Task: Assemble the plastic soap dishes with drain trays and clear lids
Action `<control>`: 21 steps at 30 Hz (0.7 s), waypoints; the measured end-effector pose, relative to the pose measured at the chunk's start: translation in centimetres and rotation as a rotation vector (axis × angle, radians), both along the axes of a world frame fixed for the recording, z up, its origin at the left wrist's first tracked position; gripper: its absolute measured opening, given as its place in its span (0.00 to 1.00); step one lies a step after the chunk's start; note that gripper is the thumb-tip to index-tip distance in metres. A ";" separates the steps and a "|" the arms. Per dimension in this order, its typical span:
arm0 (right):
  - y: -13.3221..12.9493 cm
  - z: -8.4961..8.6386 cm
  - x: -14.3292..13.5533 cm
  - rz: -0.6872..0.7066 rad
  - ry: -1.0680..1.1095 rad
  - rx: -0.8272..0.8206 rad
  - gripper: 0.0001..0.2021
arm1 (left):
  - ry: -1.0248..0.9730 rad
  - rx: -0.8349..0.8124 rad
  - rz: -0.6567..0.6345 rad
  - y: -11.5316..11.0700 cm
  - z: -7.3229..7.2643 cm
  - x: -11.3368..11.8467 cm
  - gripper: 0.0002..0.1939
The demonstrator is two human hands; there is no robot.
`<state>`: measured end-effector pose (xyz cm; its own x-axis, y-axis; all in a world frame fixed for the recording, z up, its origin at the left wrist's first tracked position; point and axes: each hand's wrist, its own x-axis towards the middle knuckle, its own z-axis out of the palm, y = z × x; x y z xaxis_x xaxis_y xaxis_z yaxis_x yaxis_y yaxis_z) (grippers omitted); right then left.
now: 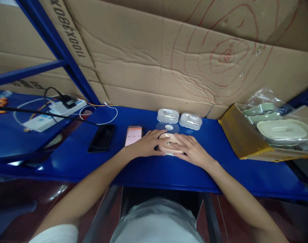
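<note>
A pale pink box (166, 145) with rounded corners rests on the blue table (154, 172), between my hands. My left hand (149, 143) grips its left side, with the thumb near the front edge. On the right side and top lie the curved fingers of my right hand (191, 148). Just behind the box is a clear lid-like piece (157, 126) with a round label. Farther back stand two translucent white containers, one (168, 115) behind the box and the other (190, 121) to its right.
A lit phone (133, 135) and a dark phone (101, 138) lie to the left. A power strip (55, 116) with cables sits at the far left. On the right, a cardboard box (241, 138) holds bagged green and cream dishes (285, 131). Cardboard (143, 50) walls the back.
</note>
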<state>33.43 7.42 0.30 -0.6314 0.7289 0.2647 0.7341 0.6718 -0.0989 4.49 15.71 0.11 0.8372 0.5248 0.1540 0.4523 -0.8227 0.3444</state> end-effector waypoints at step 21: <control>0.0 -0.2 -0.1 0.061 0.067 -0.139 0.26 | 0.040 -0.004 0.068 1.7 1.7 0.6 0.34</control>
<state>33.36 7.40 0.15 -0.6602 0.7221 0.2064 0.6809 0.6915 -0.2414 5.09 17.44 1.84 0.8049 0.5813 0.1192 0.5206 -0.7882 0.3283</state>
